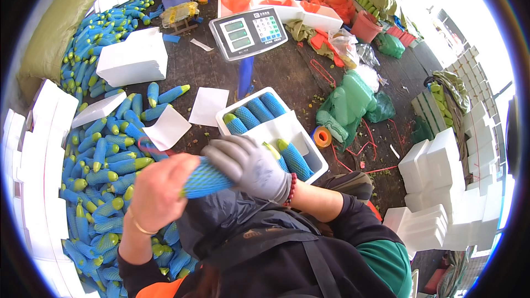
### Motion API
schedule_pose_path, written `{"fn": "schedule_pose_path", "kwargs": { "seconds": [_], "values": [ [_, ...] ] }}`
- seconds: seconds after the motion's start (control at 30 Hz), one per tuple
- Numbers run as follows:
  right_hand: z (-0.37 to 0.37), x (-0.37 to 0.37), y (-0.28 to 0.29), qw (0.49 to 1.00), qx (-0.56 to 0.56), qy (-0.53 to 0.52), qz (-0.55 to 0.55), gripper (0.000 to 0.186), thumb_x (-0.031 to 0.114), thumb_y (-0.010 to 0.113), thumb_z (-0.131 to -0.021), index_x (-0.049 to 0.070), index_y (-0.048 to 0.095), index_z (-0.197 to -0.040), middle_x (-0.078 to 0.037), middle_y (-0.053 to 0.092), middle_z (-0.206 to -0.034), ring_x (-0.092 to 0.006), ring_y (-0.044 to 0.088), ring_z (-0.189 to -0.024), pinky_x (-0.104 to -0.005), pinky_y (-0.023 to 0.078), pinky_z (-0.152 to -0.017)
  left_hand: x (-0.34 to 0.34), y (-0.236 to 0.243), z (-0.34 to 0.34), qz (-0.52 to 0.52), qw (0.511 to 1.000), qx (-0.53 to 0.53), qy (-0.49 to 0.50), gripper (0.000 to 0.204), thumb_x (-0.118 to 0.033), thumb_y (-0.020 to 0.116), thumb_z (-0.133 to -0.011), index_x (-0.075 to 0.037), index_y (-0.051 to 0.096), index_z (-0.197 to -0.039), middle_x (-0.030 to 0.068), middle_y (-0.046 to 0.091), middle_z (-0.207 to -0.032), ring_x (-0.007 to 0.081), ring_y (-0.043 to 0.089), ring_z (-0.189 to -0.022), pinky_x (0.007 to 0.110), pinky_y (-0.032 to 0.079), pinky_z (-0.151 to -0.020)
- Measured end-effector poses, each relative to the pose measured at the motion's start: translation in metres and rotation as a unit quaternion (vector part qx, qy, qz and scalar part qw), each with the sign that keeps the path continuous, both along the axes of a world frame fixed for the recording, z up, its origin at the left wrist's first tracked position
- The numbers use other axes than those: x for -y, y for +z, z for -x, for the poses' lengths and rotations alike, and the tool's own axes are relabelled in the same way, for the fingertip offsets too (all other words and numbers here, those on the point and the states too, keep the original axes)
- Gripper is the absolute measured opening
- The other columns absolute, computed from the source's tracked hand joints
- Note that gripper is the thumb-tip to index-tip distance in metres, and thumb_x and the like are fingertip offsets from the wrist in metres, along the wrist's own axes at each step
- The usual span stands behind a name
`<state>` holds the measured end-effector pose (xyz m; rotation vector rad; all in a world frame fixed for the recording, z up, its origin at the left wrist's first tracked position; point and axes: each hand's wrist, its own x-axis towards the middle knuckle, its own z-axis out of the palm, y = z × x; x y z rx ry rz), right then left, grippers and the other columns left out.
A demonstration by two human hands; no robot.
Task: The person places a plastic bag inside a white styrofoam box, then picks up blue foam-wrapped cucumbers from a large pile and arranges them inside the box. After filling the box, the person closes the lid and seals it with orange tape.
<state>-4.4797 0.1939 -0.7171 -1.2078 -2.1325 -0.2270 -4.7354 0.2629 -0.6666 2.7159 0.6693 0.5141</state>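
My bare left hand (164,187) grips one end of a zucchini in a blue foam net (207,181), held over my lap. My right hand (249,166), in a grey glove, is closed over its other end. Just beyond my right hand stands a white foam box (317,157). Several netted zucchinis (256,112) lie in its far part, and more with green ends (292,157) in its near part. A white sheet (276,129) lies across its middle. To my left spreads a big heap of netted zucchinis (105,187).
A scale display (248,33) on a blue post rises behind the box. White sheets (208,106) and a foam block (132,58) lie left. Green netting (350,107), orange tape (322,137) and red string lie right. Stacked foam boxes (433,168) line the right side.
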Motion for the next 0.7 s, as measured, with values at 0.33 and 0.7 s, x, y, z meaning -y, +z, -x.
{"fn": "schedule_pose_path", "kwargs": {
  "seconds": [0.33, 0.7],
  "values": [
    [-0.203, 0.106, -0.221, 0.827, -0.163, -0.475, 0.252, 0.089, 0.041, 0.09, -0.081, 0.003, 0.05, -0.151, -0.024, 0.067, -0.131, -0.042, 0.069, -0.116, -0.0479, 0.057, -0.096, -0.087, -0.125, -0.187, -0.049, 0.995, 0.08, 0.039, 0.026, 0.004, 0.069, -0.086, -0.007, 0.071, -0.11, 0.0134, 0.071, -0.109, 0.0355, 0.072, -0.096, 0.045, 0.058, -0.085],
    [-0.23, 0.122, -0.259, 0.875, -0.094, -0.429, 0.202, 0.069, 0.037, 0.08, -0.093, 0.006, 0.057, -0.15, -0.021, 0.058, -0.143, -0.0413, 0.052, -0.134, -0.0506, 0.042, -0.115, -0.099, -0.251, -0.24, 0.094, 0.985, -0.141, 0.038, 0.049, -0.02, 0.082, -0.087, -0.002, 0.066, -0.13, 0.0221, 0.071, -0.116, 0.0405, 0.07, -0.112, 0.049, 0.058, -0.096]
  ]
}}
